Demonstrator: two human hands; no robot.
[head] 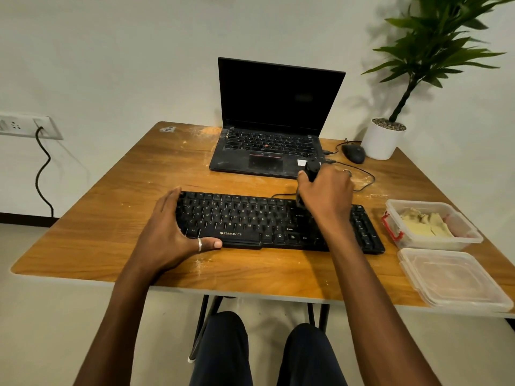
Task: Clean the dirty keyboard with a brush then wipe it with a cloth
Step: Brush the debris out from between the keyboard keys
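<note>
A black keyboard (pixel 250 221) lies across the wooden table (pixel 117 218), its keys lightly dusted. My left hand (pixel 172 227) grips the keyboard's left end, thumb along the front edge. My right hand (pixel 326 193) is closed around a black brush (pixel 311 169); the handle sticks up from my fist, and the bristle end points down at the keyboard's back edge, right of the middle. The bristles are mostly hidden behind my hand. A yellowish cloth (pixel 423 224) lies in an open clear container (pixel 473 232) to the right.
A dusty open laptop (pixel 267 151) stands behind the keyboard, with a wired mouse (pixel 354 153) and a white potted plant (pixel 381 140) at the back right. The container's lid (pixel 451 277) rests near the front right corner. Pale dust streaks mark the tabletop.
</note>
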